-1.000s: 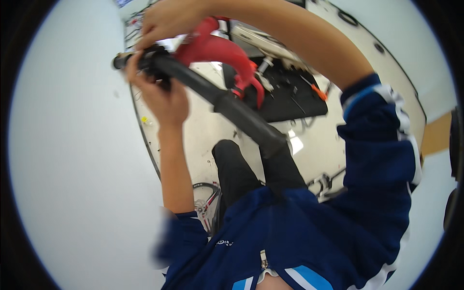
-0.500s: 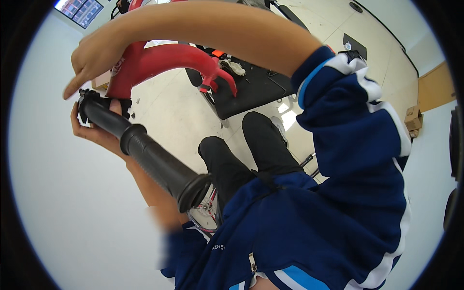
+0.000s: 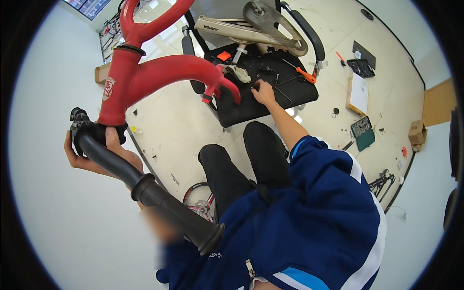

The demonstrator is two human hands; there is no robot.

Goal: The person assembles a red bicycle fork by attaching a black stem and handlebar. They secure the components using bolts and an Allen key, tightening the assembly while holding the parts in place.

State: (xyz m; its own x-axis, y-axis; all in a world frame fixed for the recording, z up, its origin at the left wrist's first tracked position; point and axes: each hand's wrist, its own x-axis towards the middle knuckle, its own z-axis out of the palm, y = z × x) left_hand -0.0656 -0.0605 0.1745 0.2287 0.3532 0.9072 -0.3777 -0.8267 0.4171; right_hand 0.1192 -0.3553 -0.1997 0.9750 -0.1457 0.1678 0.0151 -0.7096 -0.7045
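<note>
Where hand grips: red frame, white label

The person wears a dark blue jacket with long sleeves. On the right sleeve, at about 2 o'clock from the chest, there is a white band with a thin lighter blue line near the cuff. At 6 o'clock a metal zipper runs down the front, and beside it are light blue and white stripes. The trousers are black. Both hands, the left hand and the right hand, are without gloves.
</note>
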